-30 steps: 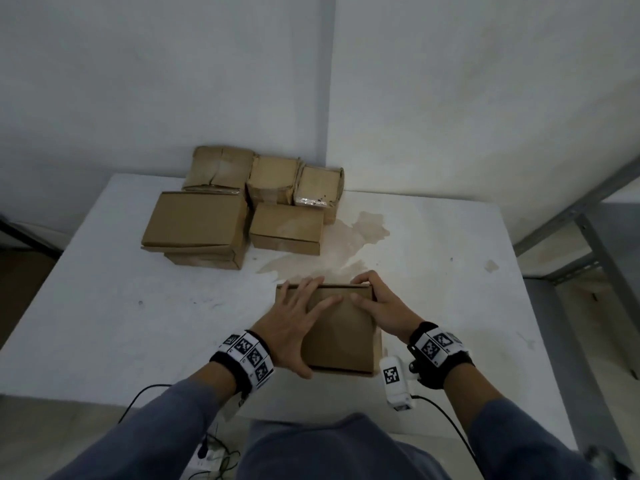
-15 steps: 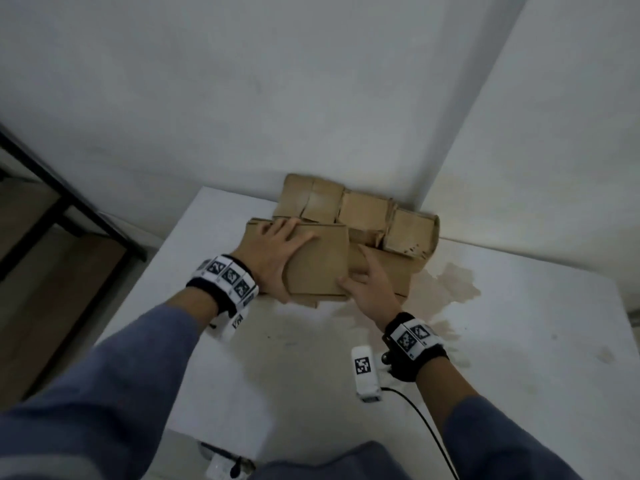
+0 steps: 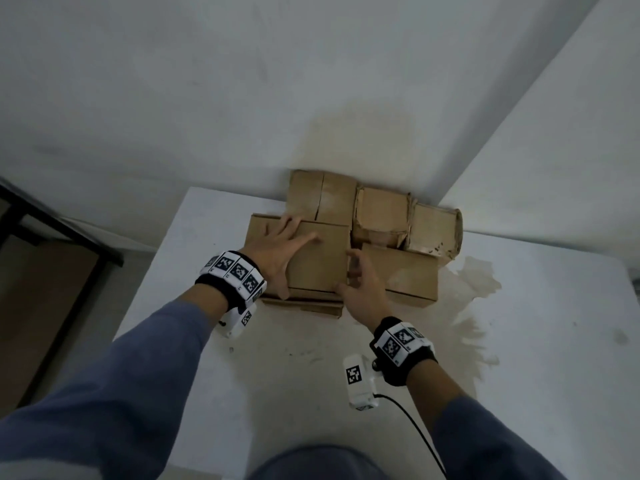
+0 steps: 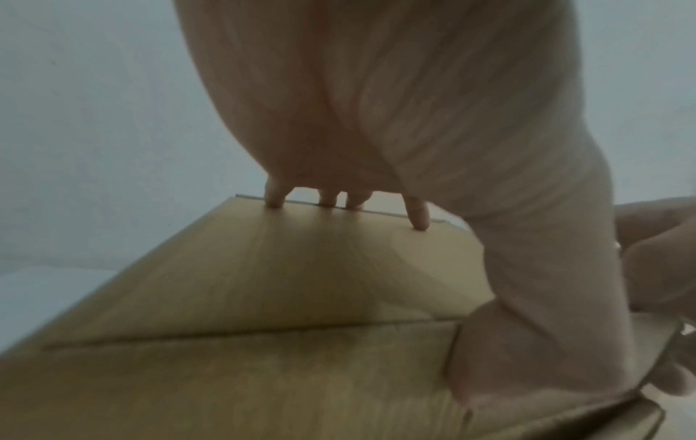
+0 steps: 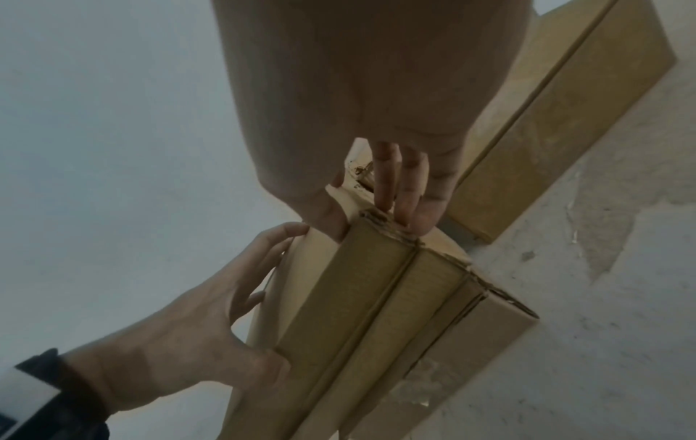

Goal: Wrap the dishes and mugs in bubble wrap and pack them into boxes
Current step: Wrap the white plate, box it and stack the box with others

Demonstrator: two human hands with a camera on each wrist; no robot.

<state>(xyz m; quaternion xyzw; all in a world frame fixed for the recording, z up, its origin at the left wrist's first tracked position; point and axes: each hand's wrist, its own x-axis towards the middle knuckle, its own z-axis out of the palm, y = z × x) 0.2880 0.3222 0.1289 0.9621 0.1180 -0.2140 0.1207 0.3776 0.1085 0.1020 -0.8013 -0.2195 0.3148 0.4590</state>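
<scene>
A closed brown cardboard box [image 3: 322, 261] lies on top of a stack of flat boxes [image 3: 304, 304] at the back left of the white table [image 3: 519, 358]. My left hand [image 3: 277, 258] lies flat on its lid with fingers spread and the thumb down its front face. In the left wrist view the fingertips [image 4: 418, 214] press near the lid's far edge. My right hand [image 3: 363, 289] is at the box's right side, with its fingers [image 5: 384, 178] fairly straight against the far right corner. What is inside the boxes is hidden.
Another closed box [image 3: 405, 278] lies just right of the stack, and three worn boxes [image 3: 381, 209] stand in a row against the wall corner. A brown stain [image 3: 478, 282] marks the tabletop. A dark metal frame [image 3: 52, 230] stands left of the table.
Both hands carried the box from the table's front middle to the back and set it on the left stack. The right hand's grip has loosened at the side.
</scene>
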